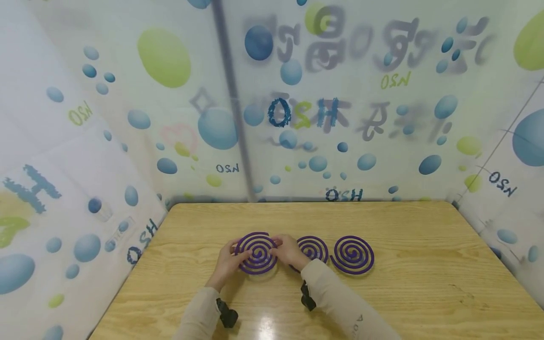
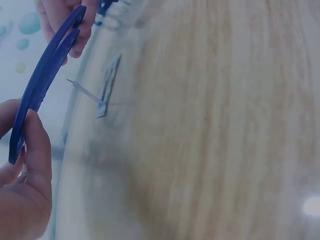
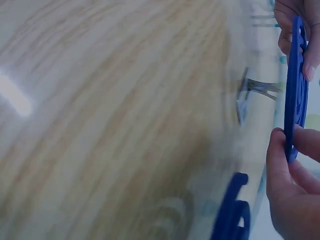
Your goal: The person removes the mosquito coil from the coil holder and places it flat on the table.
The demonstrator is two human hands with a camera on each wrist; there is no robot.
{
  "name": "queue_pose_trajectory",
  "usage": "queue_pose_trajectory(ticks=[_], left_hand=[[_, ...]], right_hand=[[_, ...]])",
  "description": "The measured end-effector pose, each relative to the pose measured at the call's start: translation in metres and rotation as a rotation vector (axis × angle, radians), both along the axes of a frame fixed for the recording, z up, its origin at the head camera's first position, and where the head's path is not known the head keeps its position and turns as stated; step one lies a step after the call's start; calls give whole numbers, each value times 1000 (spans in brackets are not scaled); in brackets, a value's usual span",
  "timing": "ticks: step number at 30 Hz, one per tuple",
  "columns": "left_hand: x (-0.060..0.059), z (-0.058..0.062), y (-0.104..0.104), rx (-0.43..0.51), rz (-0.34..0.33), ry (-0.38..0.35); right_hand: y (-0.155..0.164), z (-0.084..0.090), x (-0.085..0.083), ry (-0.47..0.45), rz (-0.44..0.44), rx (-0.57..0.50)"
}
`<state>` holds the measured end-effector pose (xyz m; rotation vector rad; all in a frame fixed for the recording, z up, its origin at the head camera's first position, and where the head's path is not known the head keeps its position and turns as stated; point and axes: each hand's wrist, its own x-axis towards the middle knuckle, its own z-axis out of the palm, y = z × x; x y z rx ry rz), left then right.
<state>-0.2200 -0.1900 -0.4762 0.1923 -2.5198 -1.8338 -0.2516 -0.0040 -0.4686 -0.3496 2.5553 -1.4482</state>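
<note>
Both my hands hold up a dark purple mosquito coil (image 1: 259,254) above the table. My left hand (image 1: 227,262) pinches its left edge between thumb and fingers, and my right hand (image 1: 289,248) pinches the opposite edge. Seen edge-on in the left wrist view, the coil (image 2: 42,80) is tilted and its bands are slightly spread apart. Below it on the table lies a small metal stand (image 3: 243,100) with a thin prong sticking up. Just right of my right hand is a second coil (image 1: 314,243), partly hidden behind that hand and wrist.
A third purple coil (image 1: 352,255) lies farther right, beside the second. The wooden table (image 1: 403,302) meets bubble-patterned wall sheets (image 1: 365,118) at its back and sides. Black wrist cameras (image 1: 227,314) hang under both sleeves.
</note>
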Motion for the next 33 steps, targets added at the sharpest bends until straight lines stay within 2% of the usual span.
queue_pose_trajectory(ticks=[6,11,14,21,28,33], left_hand=[[-3,10,1,102,11,10],[-8,17,1,176,20,5],[-12,20,2,201,31,8],[-25,29,4,266,68,17],[-36,28,8,244,118,13],[-43,22,8,278,131,6]], right_hand=[[4,9,-4,-33,-48,-67],[7,13,-10,4,-94,-125],[9,17,-14,20,-112,-157],[12,21,-25,-7,-193,-220],[10,22,-33,-2,-268,-279],[7,21,-37,-5,-316,-292]])
